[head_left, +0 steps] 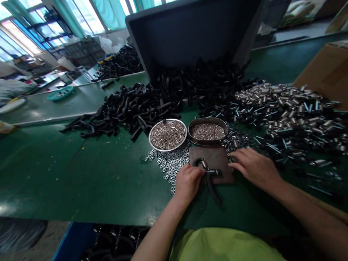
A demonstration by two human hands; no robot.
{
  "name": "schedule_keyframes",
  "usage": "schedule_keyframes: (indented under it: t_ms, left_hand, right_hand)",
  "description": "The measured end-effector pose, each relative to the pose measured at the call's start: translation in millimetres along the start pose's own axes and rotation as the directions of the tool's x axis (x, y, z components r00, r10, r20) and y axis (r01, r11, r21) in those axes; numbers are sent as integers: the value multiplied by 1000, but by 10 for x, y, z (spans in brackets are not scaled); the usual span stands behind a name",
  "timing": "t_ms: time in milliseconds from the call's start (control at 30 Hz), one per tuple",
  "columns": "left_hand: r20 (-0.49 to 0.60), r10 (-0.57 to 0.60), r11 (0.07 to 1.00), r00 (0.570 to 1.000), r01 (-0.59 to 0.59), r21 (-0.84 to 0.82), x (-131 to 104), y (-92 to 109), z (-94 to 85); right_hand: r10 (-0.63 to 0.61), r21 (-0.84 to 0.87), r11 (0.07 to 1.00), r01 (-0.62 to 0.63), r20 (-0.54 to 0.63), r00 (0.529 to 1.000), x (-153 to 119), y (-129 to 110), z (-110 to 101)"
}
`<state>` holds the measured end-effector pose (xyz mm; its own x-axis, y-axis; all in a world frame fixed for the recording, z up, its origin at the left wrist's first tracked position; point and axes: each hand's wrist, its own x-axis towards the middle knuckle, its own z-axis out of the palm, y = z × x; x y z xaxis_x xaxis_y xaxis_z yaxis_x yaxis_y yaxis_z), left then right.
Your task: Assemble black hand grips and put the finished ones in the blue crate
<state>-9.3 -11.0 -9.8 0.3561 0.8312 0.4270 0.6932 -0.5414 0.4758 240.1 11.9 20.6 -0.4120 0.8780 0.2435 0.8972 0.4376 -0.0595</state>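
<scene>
A black hand grip strengthener (213, 185) with a small metal spring lies over a brown square plate (197, 152) on the green table. My left hand (188, 181) is closed on it at its left side, the fingertips pinching near the spring. To the right of the plate, my right hand (254, 168) has its thumb and fingers apart, with nothing visible between them; its fingertips are close to the plate's right edge. Loose metal nuts (173, 164) lie beside my left hand. Behind the plate stand a round dish of small metal pins (167, 135) and an oval tin of tiny metal parts (208, 132).
Black plastic handles (133, 105) are heaped at the back, spilling from a tipped grey bin (191, 30). Springs and screws (291, 110) pile up on the right near a cardboard box (334, 75). A blue crate (66, 249) holding grip strengtheners sits below the table's front edge.
</scene>
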Motion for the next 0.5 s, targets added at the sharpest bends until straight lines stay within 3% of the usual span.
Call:
schedule_keyframes:
  t_ms: [133, 267, 400, 500]
  left_hand:
    - [62, -39, 999, 997, 39, 11, -57, 48, -50]
    - [107, -113, 992, 988, 107, 65, -122, 83, -92]
    - [122, -166, 986, 979, 160, 54, -160, 111, -102]
    - [120, -181, 984, 976, 180, 18, -166, 135, -106]
  right_hand:
    - [140, -188, 974, -124, 76, 987, -501, 301, 51]
    - [153, -235, 962, -139, 43, 987, -643, 367, 103]
    - [173, -122, 977, -172, -8, 985, -516, 261, -36]
    - [176, 139, 977, -162, -97, 980, -331, 52, -147]
